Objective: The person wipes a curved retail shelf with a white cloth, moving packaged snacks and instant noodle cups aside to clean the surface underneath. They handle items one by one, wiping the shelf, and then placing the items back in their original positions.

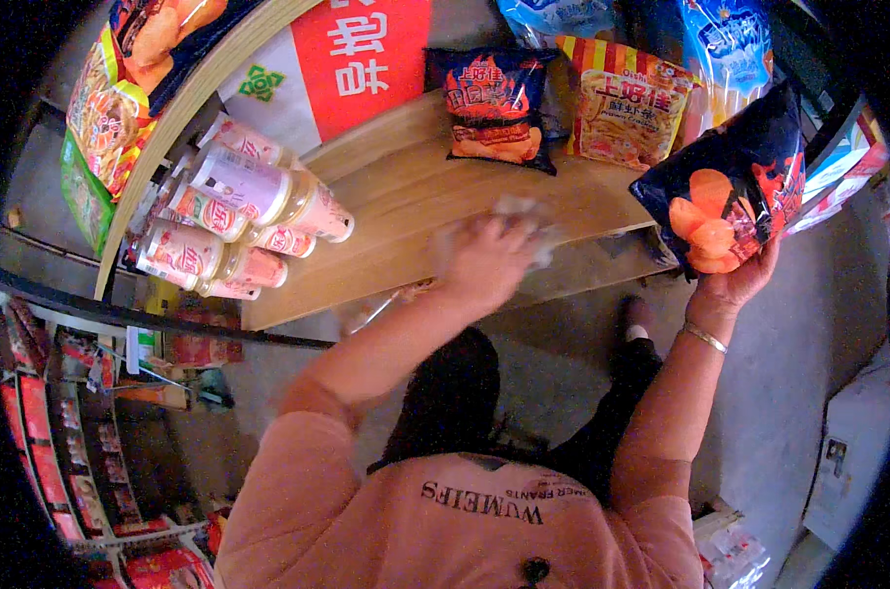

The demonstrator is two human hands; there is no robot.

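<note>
My left hand (482,258), blurred, lies over a crumpled pale cloth (537,221) on the wooden shelf (379,221). Part of the cloth sticks out past the fingers. Held up off the shelf's right end is a dark bag of potato chips (732,191), with my right hand (747,276) gripping its lower end. A similar dark chip bag (498,110) stands at the back of the shelf. Beside it leans a yellow and red bag of prawn crackers (625,107).
Stacked plastic drink bottles with pink and lilac labels (239,184) lie at the shelf's left end, by a curved wooden side panel (169,110). Blue snack bags (728,51) stand at the back right. A red and white printed box (364,66) is behind. My knee (460,383) is below the shelf's front edge.
</note>
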